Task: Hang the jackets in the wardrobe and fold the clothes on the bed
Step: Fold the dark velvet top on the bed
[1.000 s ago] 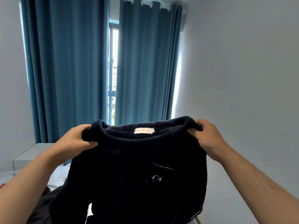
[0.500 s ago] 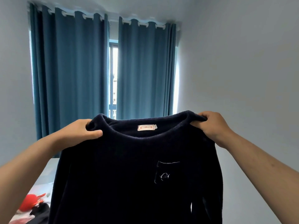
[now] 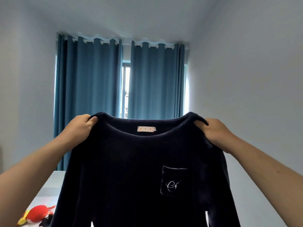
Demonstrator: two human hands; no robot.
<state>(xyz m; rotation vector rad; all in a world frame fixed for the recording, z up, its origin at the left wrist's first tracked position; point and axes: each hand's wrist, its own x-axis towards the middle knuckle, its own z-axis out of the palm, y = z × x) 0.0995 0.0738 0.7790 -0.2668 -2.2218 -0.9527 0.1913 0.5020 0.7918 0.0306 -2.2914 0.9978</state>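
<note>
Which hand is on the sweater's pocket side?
The right hand: it grips the shoulder of the dark sweater above the chest pocket; the left hand holds the plain shoulder.

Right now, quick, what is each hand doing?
Left hand: closed, gripping one shoulder of the navy pocket sweater.
Right hand: closed, gripping the sweater's other shoulder.
</note>
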